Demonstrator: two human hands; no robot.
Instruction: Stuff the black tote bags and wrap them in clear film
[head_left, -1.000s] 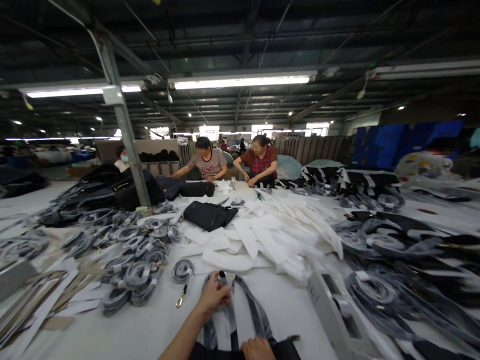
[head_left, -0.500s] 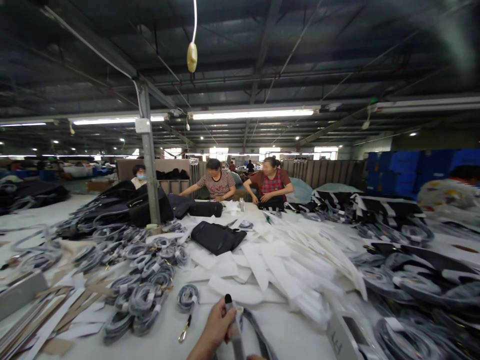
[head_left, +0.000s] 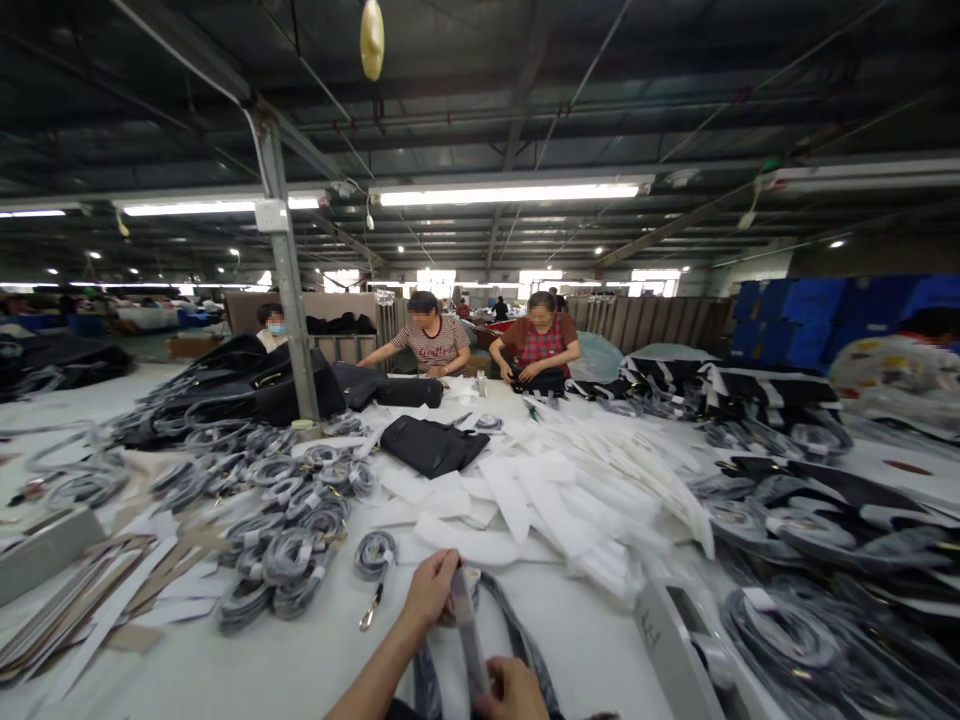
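My left hand [head_left: 435, 592] is closed on the upper end of a dark strap in clear plastic film [head_left: 468, 632]. Lower down, my right hand [head_left: 514, 690] wraps its fingers round the same strap. More of the film-covered strap loops to the right of my hands, and another length hangs below my left wrist. Left of my left hand lies a coiled, wrapped strap [head_left: 375, 555] with a gold snap hook [head_left: 367, 616] at its end.
Coiled straps [head_left: 289, 555] pile up at left beside cardboard strips [head_left: 71, 605]. White foam sheets [head_left: 517, 495] and a black bag [head_left: 433, 445] lie ahead. A grey tape dispenser [head_left: 679, 640] and more straps [head_left: 787, 640] are at right. Two co-workers sit across the table by a metal post [head_left: 289, 290].
My right hand has come up into view on the lower strap. My left hand has shifted slightly up and left, while the camera has tilted down.
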